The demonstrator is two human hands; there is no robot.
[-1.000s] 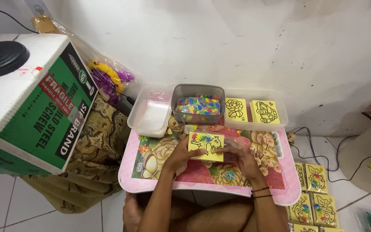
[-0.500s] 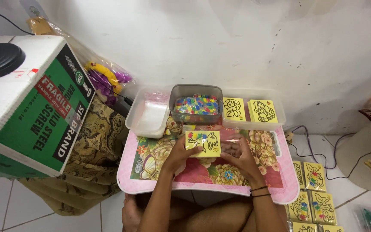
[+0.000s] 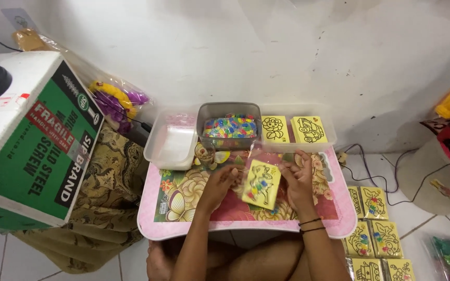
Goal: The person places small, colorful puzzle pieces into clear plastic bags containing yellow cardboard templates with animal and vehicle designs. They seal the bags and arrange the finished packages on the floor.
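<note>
Two-handed work, done seated cross-legged on a tiled floor beside a large green-and-white cardboard box [image 3: 27,151], at a low pink table [image 3: 183,229] with a butterfly print, set close to a white wall. Kept three containers along the table's far edge: a clear empty tray [image 3: 170,143] at the left, a grey tub [image 3: 228,109] of bright coloured pieces in the middle, and a second clear tray [image 3: 329,117] at the right with two yellow cards [image 3: 275,128] lying flat in it. Laid out more picture cards [image 3: 373,229] in rows on the floor to the right. Held a yellow picture card [image 3: 261,183] just above the middle of the table, tilted, near the grey tub but apart from it. Pinched its left edge with the left hand [image 3: 220,182], fingers closed rather than spread, and its right edge with the right hand [image 3: 298,179], fingertips pressed to the border. Appeared to have clear film at the card's upper end; could not tell whether wrapped around it or loose. Judged best gripped by the edges only, with light, even pressure from both sides to avoid a bend, kept low over the table, clear of the tub's rim, and with fingertips off the coloured face.
</note>
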